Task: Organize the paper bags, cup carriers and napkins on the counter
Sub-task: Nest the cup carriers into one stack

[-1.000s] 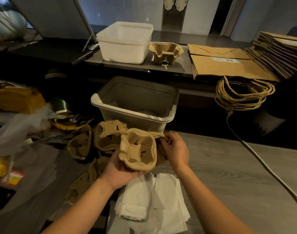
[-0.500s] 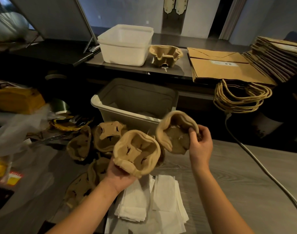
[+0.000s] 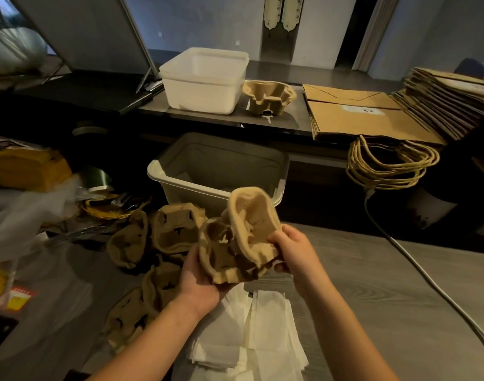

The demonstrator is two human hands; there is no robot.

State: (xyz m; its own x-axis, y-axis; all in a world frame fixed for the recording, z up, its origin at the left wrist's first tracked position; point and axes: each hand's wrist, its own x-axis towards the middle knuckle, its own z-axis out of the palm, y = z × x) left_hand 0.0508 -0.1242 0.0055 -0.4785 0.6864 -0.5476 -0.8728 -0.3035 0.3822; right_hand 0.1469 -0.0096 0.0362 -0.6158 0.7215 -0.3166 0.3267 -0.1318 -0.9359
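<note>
My left hand (image 3: 197, 281) grips a brown pulp cup carrier (image 3: 218, 251) from below. My right hand (image 3: 293, 250) grips a second cup carrier (image 3: 253, 215), tilted and pressed against the first one. Several more loose cup carriers (image 3: 174, 232) lie on the counter to the left. A pile of white napkins (image 3: 251, 336) lies under my hands. Another cup carrier (image 3: 268, 96) stands on the back shelf. Flat brown paper bags (image 3: 359, 116) are stacked at the back right, their twisted handles (image 3: 386, 166) hanging over the shelf edge.
A grey plastic bin (image 3: 163, 174) stands just behind my hands. A white tub (image 3: 205, 78) sits on the back shelf. Plastic wrap, yellow packets and clutter cover the left side. A white cable (image 3: 416, 268) crosses the wooden counter on the right.
My right hand lifted a second carrier off the counter, swung it out to the right, then brought it back against the carrier in my left hand.
</note>
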